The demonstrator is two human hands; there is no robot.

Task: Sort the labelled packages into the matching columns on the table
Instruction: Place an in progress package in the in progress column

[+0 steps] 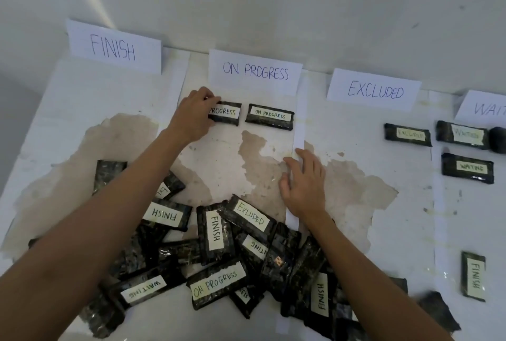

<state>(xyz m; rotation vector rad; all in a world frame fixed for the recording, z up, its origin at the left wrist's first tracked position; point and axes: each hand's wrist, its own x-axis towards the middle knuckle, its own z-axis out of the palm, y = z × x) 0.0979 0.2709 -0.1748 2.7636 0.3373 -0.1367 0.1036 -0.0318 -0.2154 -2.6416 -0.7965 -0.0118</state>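
Observation:
My left hand point(195, 115) grips the left end of a black package labelled ON PROGRESS point(227, 113), lying flat under the ON PROGRESS sign point(256, 72). A second ON PROGRESS package point(269, 117) lies just right of it. My right hand point(304, 182) rests flat, fingers spread, on the white paper strip point(298, 132) dividing the columns. A pile of several black labelled packages point(219, 253) lies at the near edge, between my forearms. One EXCLUDED package point(408, 134) and two WAITING packages point(462, 134) point(467, 168) lie on the right.
Paper signs FINISH point(113, 46), EXCLUDED point(373, 90) and a cut-off WAITING sign point(484, 106) stand against the wall. A lone FINISH package point(473, 276) lies at the near right. The white table point(95, 100) has worn brown patches.

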